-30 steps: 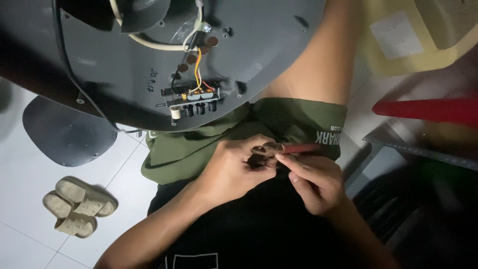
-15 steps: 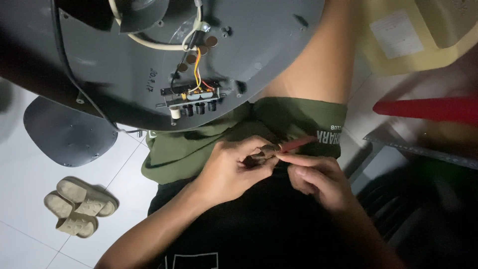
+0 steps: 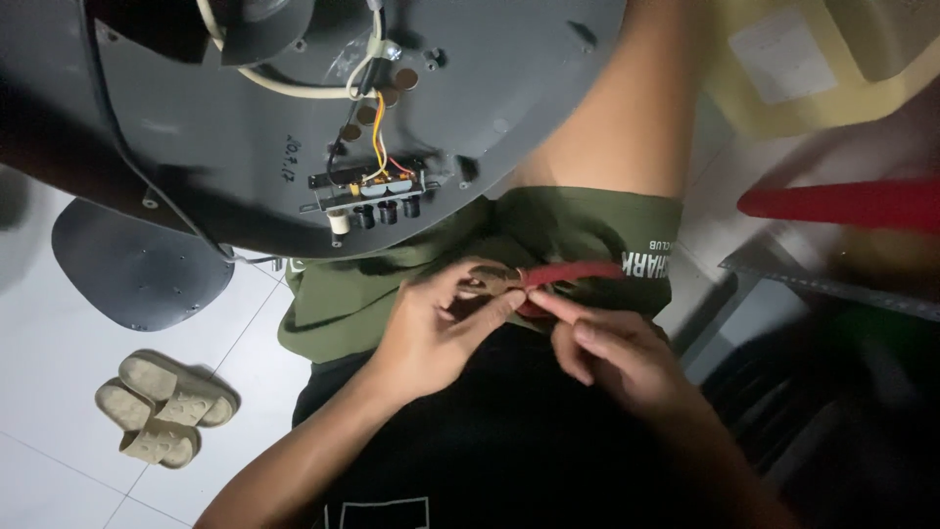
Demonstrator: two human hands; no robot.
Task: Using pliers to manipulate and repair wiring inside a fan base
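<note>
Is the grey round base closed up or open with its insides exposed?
Open: the grey round base shows bare coloured wires, a switch block and a white cable.

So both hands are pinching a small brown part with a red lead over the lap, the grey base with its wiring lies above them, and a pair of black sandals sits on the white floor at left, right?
Not quite: the sandals are beige, not black, as the head view shows. The rest holds: left hand and right hand pinch the small brown part with its red lead over the lap, below the grey base with exposed wiring.
</note>
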